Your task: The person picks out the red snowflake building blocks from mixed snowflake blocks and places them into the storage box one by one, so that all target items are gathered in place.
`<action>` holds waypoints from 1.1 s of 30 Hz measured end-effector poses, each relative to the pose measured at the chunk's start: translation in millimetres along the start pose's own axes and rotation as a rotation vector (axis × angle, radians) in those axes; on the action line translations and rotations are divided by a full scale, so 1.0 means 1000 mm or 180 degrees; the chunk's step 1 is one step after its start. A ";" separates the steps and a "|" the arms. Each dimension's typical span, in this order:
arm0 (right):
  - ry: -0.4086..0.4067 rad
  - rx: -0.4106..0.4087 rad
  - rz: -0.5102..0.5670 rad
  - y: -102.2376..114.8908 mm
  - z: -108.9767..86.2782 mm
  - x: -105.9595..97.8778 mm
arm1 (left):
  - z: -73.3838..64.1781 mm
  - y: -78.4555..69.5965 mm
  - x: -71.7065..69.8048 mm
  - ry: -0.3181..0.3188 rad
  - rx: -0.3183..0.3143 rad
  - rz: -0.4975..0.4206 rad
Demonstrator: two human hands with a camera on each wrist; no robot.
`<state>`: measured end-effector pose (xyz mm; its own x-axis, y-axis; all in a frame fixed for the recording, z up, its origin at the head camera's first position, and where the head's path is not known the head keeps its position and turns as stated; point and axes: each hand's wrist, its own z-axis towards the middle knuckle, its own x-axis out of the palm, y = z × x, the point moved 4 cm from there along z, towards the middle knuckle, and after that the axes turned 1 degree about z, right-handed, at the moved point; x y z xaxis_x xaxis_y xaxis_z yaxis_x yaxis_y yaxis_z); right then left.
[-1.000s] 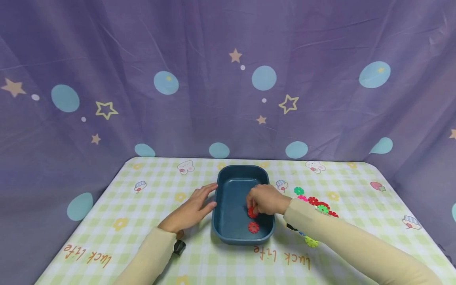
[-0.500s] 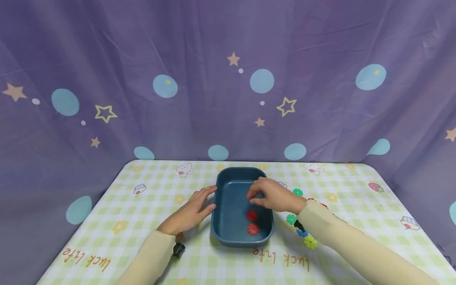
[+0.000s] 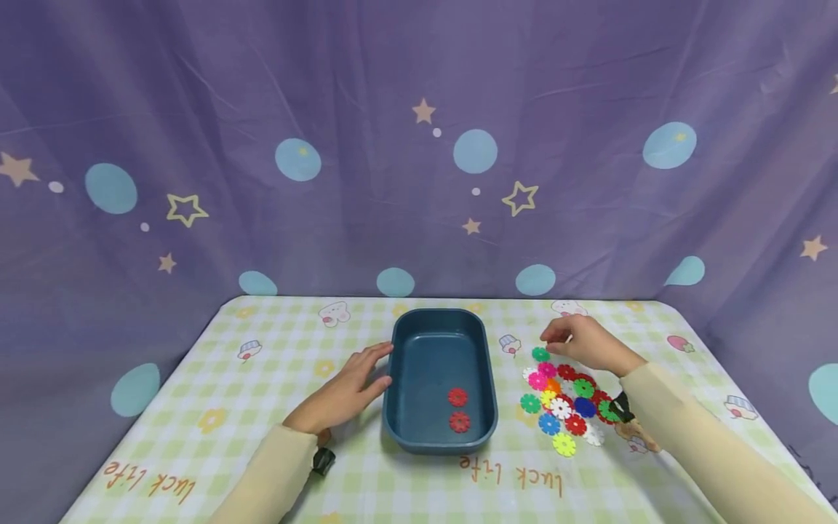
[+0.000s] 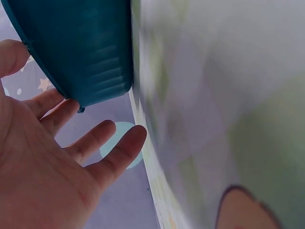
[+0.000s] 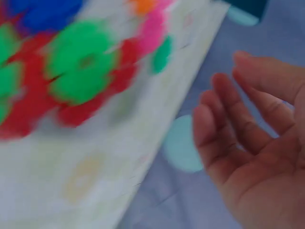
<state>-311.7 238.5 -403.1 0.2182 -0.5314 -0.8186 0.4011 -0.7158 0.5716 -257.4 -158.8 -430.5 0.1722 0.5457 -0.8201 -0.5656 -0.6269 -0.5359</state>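
Observation:
My left hand (image 3: 343,393) rests its straight fingertips and thumb against the left rim of a dark blue plastic tub (image 3: 425,364); the left wrist view shows the fingers spread at the tub's edge. Two red notched disc pieces, an upper one (image 3: 457,397) and a lower one (image 3: 460,422), lie flat on the tub floor, front right. Over the far edge of a loose pile of colourful snowflake-shaped discs (image 3: 561,407) hovers my right hand (image 3: 585,342), fingers loosely bent and holding nothing. A green disc (image 3: 540,354) lies just below its fingertips.
A checked cloth (image 3: 288,378) covers the table, with a purple patterned curtain (image 3: 366,182) behind its far edge. Black straps sit at both wrists. A yellow disc (image 3: 564,445) lies at the pile's near edge.
My right hand has let go of a red disc inside the tub, lifted out and moved right to the pile, uncovering the discs there. My left hand has stayed at the rim.

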 end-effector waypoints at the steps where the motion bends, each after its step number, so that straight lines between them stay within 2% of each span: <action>1: 0.0062 0.0113 0.0002 -0.008 -0.002 0.001 | 0.000 0.001 0.000 -0.0001 -0.0004 0.0001; 5: 0.0338 0.0561 0.0058 -0.027 -0.008 0.008 | 0.000 0.001 -0.001 -0.0018 -0.0019 0.0006; 7: 0.0424 0.0675 0.0007 -0.031 -0.010 0.011 | 0.000 0.000 -0.002 -0.0033 -0.0006 0.0005; 10: 0.0462 0.0745 -0.0116 -0.031 -0.013 0.016 | -0.001 -0.001 -0.002 -0.0048 0.0022 0.0000; 14: 0.0461 0.0693 -0.0266 -0.026 -0.015 0.021 | -0.002 -0.001 -0.001 -0.0058 0.0042 -0.0011; 20: 0.0438 0.0808 -0.0214 -0.027 -0.019 0.025 | -0.001 -0.002 0.000 -0.0027 0.0027 -0.0027; 27: 0.0299 0.0698 -0.0104 -0.034 -0.020 0.026 | 0.000 -0.001 0.000 -0.0018 0.0009 0.0000; 33: 0.0192 0.0280 0.0059 -0.027 -0.021 0.022 | 0.000 0.000 -0.001 -0.0021 -0.0010 0.0017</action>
<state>-298.4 255.6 -437.6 0.2791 -0.5186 -0.8082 0.3173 -0.7445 0.5874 -257.0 -159.2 -429.7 0.1638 0.5460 -0.8216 -0.5641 -0.6314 -0.5321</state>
